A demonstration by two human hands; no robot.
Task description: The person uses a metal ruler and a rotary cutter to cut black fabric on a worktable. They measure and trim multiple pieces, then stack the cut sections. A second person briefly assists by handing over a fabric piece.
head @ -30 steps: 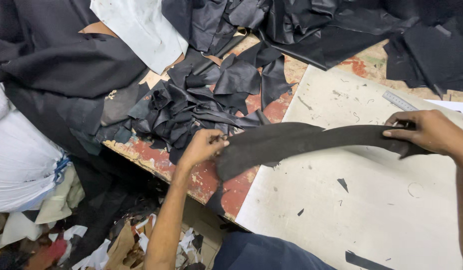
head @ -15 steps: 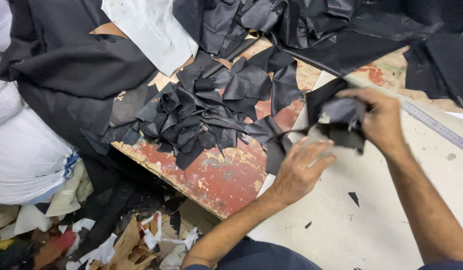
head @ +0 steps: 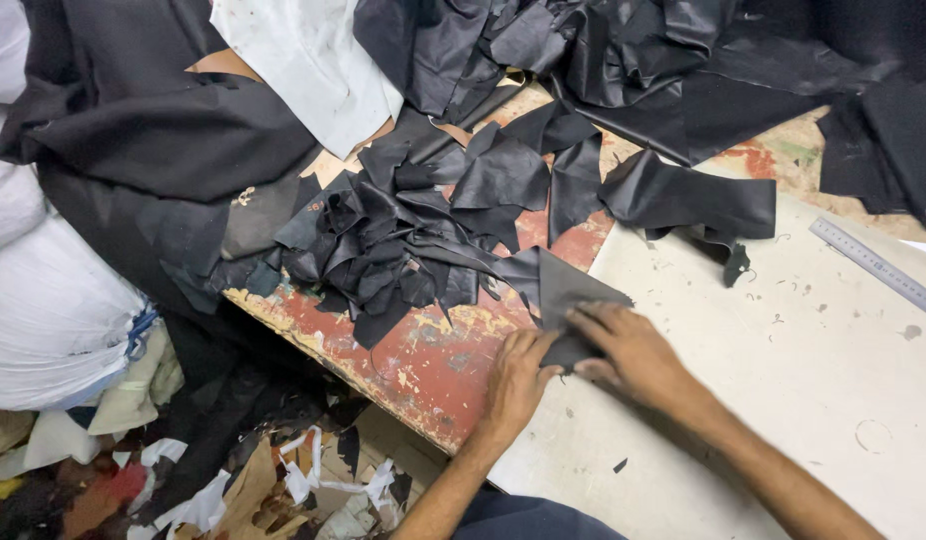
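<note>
Head view: a dark leather piece (head: 568, 300) is pressed flat at the bench (head: 833, 340) edge by both hands, left (head: 515, 378) and right (head: 633, 350) side by side, its point aimed away from them.

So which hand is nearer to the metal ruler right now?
Right. The right hand rests on a black leather piece at the white board's left edge, well short of the ruler at far right. The left hand sits beside it, farther left.
</note>
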